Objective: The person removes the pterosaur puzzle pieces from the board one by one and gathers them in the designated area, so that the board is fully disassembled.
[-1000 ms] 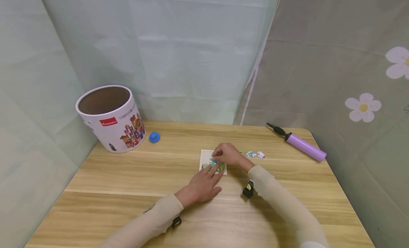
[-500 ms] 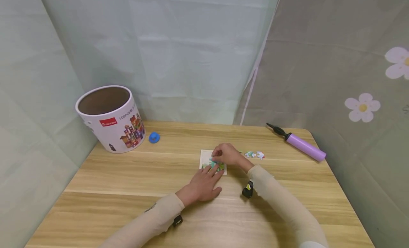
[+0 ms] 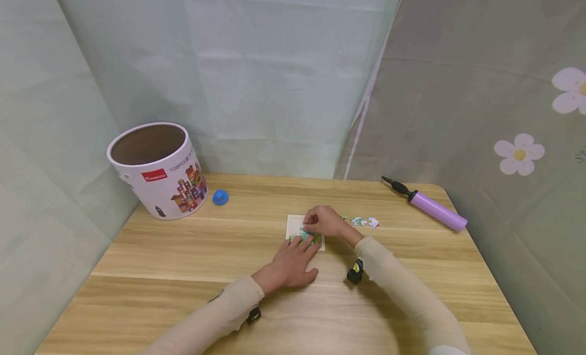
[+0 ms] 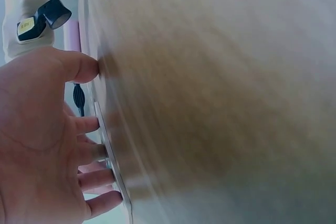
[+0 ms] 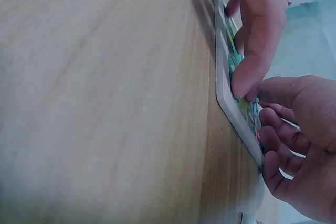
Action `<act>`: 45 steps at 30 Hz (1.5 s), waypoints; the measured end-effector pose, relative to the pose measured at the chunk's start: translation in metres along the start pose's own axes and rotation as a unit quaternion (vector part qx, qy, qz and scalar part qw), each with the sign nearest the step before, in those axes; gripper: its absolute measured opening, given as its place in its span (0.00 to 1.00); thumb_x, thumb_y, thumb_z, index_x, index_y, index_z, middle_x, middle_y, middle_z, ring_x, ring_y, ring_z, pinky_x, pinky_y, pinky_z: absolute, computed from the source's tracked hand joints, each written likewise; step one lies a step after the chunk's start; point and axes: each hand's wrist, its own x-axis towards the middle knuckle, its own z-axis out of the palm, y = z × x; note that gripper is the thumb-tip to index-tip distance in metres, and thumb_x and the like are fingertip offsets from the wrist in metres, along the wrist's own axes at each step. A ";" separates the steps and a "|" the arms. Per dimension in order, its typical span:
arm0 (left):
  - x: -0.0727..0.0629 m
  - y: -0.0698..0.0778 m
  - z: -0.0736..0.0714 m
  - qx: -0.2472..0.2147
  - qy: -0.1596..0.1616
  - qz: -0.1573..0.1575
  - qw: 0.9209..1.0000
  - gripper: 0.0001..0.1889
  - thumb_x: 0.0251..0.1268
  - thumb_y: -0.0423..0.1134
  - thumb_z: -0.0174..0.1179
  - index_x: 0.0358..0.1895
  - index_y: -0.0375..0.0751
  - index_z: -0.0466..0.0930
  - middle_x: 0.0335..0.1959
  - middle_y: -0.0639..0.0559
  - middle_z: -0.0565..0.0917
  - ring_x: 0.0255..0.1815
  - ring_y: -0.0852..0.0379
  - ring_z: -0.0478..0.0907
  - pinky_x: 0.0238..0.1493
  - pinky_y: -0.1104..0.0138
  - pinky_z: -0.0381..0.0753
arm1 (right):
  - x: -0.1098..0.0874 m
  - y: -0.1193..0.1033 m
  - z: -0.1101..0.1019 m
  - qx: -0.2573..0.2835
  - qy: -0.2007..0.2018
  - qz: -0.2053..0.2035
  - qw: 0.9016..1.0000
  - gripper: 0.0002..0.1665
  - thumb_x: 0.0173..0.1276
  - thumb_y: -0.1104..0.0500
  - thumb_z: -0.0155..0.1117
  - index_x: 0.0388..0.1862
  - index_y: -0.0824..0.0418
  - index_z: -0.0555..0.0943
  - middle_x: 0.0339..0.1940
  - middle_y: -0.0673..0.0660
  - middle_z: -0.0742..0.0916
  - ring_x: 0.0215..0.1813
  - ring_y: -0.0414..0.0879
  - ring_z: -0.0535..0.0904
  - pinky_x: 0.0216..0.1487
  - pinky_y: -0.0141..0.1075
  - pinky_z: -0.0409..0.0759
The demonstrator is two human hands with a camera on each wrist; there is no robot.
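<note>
A small square jigsaw puzzle board [image 3: 294, 223] with a pale rim lies mid-table, partly filled with green and teal pieces. My left hand [image 3: 293, 264] rests its outstretched fingertips on the board's near part, thumb spread out over the table. In the right wrist view, those left fingers [image 5: 252, 66] press on the coloured pieces. My right hand [image 3: 327, 222] is bent over the board's far right part, thumb and curled fingers pinching at a teal puzzle piece [image 3: 304, 232]; the hand hides most of it. Loose puzzle pieces [image 3: 359, 221] lie just right of that hand.
At the back left stands a large white bucket [image 3: 160, 187] with block pictures, beside a small blue toy [image 3: 220, 197]. A purple hand pump [image 3: 437, 210] lies near the right edge. Curtains [image 3: 293, 90] hang behind the wooden table [image 3: 183, 253].
Hardly anything differs. Both hands hold their places on the board, and the loose pieces lie as before.
</note>
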 end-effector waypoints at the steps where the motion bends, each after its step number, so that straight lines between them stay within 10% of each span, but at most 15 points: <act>1: 0.000 0.000 0.000 0.002 0.000 0.000 1.000 0.35 0.75 0.58 0.48 0.80 0.48 0.61 0.82 0.46 0.59 0.80 0.41 0.57 0.73 0.41 0.63 | 0.000 -0.001 0.000 0.002 -0.001 0.003 1.000 0.03 0.68 0.56 0.74 0.37 0.53 0.87 0.33 0.45 0.88 0.38 0.36 0.81 0.45 0.35 0.81; 22: -0.004 -0.002 0.000 0.005 -0.009 0.016 1.000 0.34 0.79 0.58 0.46 0.81 0.49 0.58 0.83 0.47 0.56 0.81 0.39 0.56 0.75 0.43 0.63 | -0.008 0.001 -0.013 0.068 0.033 -0.007 0.997 0.02 0.70 0.58 0.71 0.38 0.55 0.86 0.34 0.47 0.89 0.36 0.39 0.83 0.41 0.36 0.82; 45: -0.005 -0.005 0.003 -0.017 -0.011 0.028 0.999 0.34 0.80 0.56 0.45 0.82 0.46 0.56 0.83 0.43 0.54 0.83 0.40 0.50 0.80 0.47 0.56 | -0.080 0.046 -0.072 0.055 0.114 0.033 0.991 0.04 0.68 0.60 0.72 0.39 0.59 0.87 0.36 0.52 0.89 0.40 0.44 0.84 0.45 0.40 0.82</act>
